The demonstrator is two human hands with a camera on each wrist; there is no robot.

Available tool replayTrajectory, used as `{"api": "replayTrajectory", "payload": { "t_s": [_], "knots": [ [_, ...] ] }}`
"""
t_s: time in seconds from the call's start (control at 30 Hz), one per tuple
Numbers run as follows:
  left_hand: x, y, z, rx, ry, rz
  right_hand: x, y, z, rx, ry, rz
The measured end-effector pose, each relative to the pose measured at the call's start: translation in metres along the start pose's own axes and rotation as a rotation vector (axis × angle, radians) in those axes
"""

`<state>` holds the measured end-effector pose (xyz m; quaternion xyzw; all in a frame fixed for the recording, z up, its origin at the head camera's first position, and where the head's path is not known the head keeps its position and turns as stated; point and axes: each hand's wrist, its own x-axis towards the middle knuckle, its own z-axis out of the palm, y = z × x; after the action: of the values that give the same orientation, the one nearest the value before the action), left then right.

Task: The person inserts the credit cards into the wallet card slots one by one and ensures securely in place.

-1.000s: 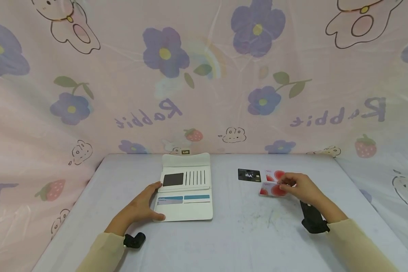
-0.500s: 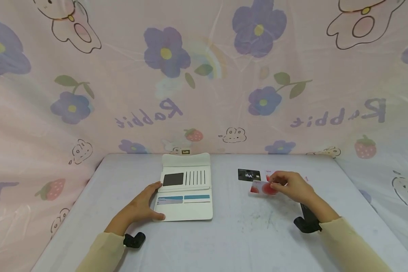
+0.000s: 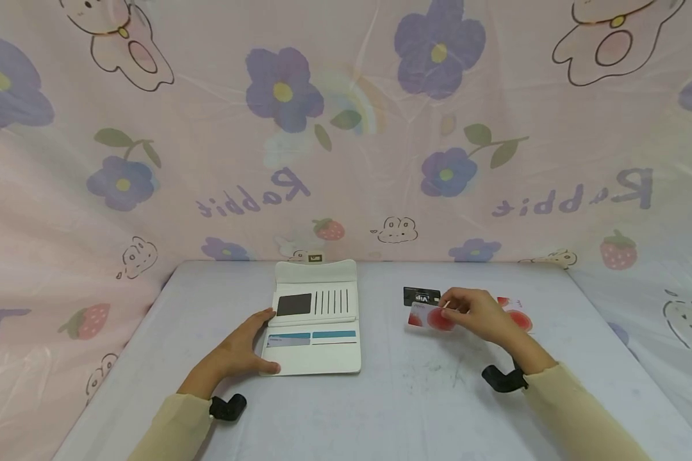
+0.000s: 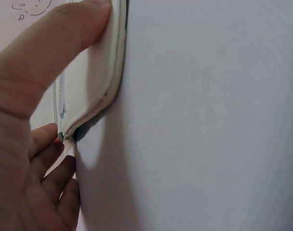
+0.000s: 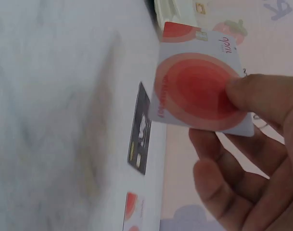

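Observation:
A white wallet (image 3: 334,358) lies unfolded on the table, with blue-edged cards (image 3: 334,335) in its lower pockets. My left hand (image 3: 239,346) rests at its left side, thumb (image 4: 64,38) pressing on the lower flap and fingers at the edge near the fold. My right hand (image 3: 477,317) pinches a white card with red circles (image 5: 197,91) between thumb and fingers, tilted above the table. Just behind it lies a black VIP card (image 3: 418,296), partly covered by the held card and hand in the head view.
More red-and-white card surface (image 3: 518,318) shows beyond the right wrist, partly hidden by it. Another red-and-white card (image 5: 134,211) appears low in the right wrist view. A white-covered table (image 3: 323,416) meets a printed curtain (image 3: 346,160) at the back.
My right hand has carried the red-circled card leftward, from beside the other red card to in front of the black card. The left hand and wallet stay put.

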<state>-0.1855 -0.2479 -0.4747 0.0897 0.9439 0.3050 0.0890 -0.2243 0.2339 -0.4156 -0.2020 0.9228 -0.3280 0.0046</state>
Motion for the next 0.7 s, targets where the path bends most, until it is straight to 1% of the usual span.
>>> {"api": "replayTrajectory", "payload": {
  "t_s": [0.17,0.3,0.4,0.5,0.7],
  "knots": [
    [0.000,-0.001,0.001,0.000,0.001,0.002,0.006,-0.005,0.007,0.051,-0.026,-0.004],
    [0.001,-0.001,0.001,0.003,0.000,-0.005,0.011,-0.009,0.013,0.097,-0.032,-0.040],
    [0.001,0.000,0.001,0.002,0.000,-0.008,0.014,-0.012,0.017,0.121,-0.022,-0.086],
    [0.000,0.001,0.000,0.000,0.002,-0.004,0.017,-0.015,0.021,0.111,0.001,-0.127],
    [-0.001,0.002,0.000,-0.001,0.003,0.000,0.021,-0.021,0.030,0.140,0.036,-0.160]
  ]
}}
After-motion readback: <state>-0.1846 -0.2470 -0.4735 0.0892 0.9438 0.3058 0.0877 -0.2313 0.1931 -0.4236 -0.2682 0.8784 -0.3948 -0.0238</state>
